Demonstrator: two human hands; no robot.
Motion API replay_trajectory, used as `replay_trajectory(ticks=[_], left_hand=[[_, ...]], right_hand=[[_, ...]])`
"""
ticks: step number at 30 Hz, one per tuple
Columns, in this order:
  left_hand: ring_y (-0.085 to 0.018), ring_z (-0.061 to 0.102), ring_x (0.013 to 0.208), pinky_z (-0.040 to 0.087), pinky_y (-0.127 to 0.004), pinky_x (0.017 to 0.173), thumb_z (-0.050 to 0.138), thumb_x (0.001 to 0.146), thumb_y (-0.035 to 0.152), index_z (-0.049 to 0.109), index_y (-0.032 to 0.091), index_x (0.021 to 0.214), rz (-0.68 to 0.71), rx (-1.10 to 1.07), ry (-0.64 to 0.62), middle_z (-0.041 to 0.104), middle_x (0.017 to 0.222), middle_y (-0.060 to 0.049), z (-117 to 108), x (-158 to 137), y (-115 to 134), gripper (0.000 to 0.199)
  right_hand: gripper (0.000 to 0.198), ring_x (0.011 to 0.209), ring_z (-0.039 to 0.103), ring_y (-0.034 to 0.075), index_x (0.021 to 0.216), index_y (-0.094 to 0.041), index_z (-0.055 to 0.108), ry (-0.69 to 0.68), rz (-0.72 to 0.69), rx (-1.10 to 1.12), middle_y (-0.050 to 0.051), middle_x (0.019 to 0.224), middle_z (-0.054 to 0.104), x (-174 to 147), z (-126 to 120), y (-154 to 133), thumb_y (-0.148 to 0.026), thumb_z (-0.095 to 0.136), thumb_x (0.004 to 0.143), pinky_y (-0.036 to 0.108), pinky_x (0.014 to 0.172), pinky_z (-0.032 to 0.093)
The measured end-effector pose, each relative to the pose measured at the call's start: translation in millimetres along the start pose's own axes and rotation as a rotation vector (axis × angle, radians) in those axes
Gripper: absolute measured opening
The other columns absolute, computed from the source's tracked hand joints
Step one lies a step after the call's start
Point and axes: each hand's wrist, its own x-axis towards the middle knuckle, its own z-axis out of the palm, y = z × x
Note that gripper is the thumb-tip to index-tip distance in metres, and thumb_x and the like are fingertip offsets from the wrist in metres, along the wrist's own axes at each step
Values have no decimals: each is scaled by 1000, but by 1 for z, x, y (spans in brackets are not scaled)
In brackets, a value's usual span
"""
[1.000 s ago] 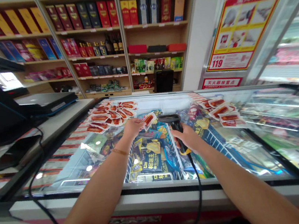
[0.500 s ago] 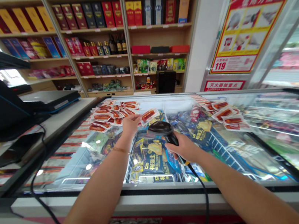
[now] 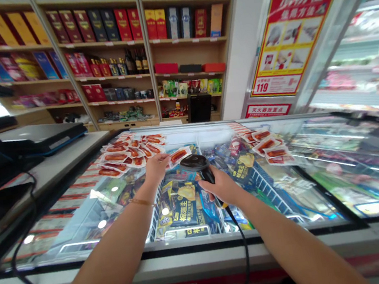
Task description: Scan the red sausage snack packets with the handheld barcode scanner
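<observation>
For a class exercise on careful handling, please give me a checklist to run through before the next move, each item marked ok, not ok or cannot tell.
1. Left hand grips sausage packet: ok.
2. Right hand grips scanner: ok.
3. One hand free: not ok; both are holding something.
4. Scanner clear of packet: cannot tell; they overlap in view.
5. Left pile and right pile apart: ok.
6. Packet's barcode readable: cannot tell; none is visible.

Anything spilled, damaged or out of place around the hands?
No spill or damage that I can see. Mildly odd: a larger sausage-pack pile and a smaller pile lie loose, overlapping at uneven angles, on the freezer's glass top rather than inside. The held pack and scanner look normal.
</observation>
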Motion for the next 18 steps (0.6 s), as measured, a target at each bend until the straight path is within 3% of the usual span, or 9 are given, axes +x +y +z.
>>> replay_trajectory(ticks=[4,8,12,18], left_hand=[[-18,68,65,58,-31,62,71,70,28,73,17,86,0,-6,8,70,70,-2,20,-4,9,20],[-17,68,62,59,-30,62,72,68,23,70,15,79,-104,-100,-70,69,67,-2,64,-10,33,14],[-14,67,60,58,-28,63,73,70,21,68,13,79,-113,-124,-182,70,68,-2,133,-14,56,13],[-14,67,60,57,-28,60,68,76,23,69,13,85,-41,-78,-334,72,76,-6,262,-26,86,13]], right_hand=[[19,39,55,11,90,-21,48,131,26,89,-7,57,55,9,-24,6,-34,58,80,23,42,45],[20,37,54,12,89,-21,49,267,94,135,-7,55,55,6,-71,16,-34,60,78,23,38,44],[22,37,55,13,90,-21,50,390,167,102,-6,53,56,-16,-135,32,-33,63,76,23,38,44],[19,35,54,14,85,-20,49,618,277,116,-5,51,55,-52,-219,58,-30,63,77,24,34,42]])
